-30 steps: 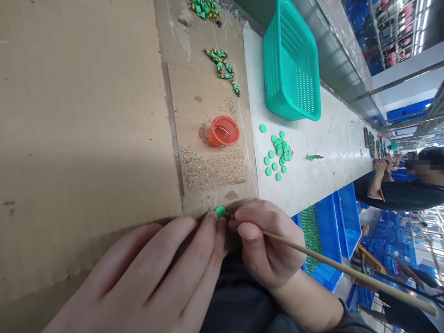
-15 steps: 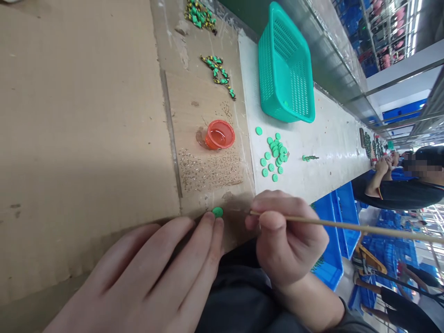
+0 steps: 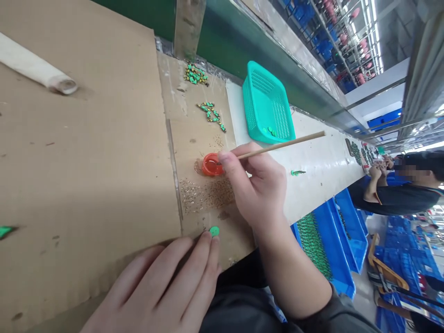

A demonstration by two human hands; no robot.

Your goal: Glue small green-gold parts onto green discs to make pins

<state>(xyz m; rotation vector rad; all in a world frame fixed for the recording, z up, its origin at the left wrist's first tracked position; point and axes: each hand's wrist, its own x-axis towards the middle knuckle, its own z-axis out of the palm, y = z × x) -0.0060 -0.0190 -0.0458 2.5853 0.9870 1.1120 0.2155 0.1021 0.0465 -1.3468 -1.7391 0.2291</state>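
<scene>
My right hand [image 3: 258,185] pinches a thin wooden stick [image 3: 282,144], its tip down in a small red cup [image 3: 212,164] of liquid. Near the cardboard's edge, my left hand [image 3: 173,282] has its fingertips closed against a green button-like disc [image 3: 214,231]. Tiny brown bits [image 3: 204,194] lie scattered between the cup and that disc. Beyond the cup are a strand of green and yellow pieces [image 3: 212,114] and a pile of similar pieces [image 3: 194,74]. The loose green discs on the white surface are hidden behind my right hand.
A teal basket [image 3: 269,106] with a few green discs stands at the back. A pale roll [image 3: 38,62] lies on the cardboard [image 3: 104,138] at left. Blue bins [image 3: 319,245] stand below the table at right. Another person [image 3: 402,196] sits farther along.
My right hand has moved forward to the red cup, bringing the stick's tip into it. The view has shifted, showing the pale roll. My left hand still touches the disc.
</scene>
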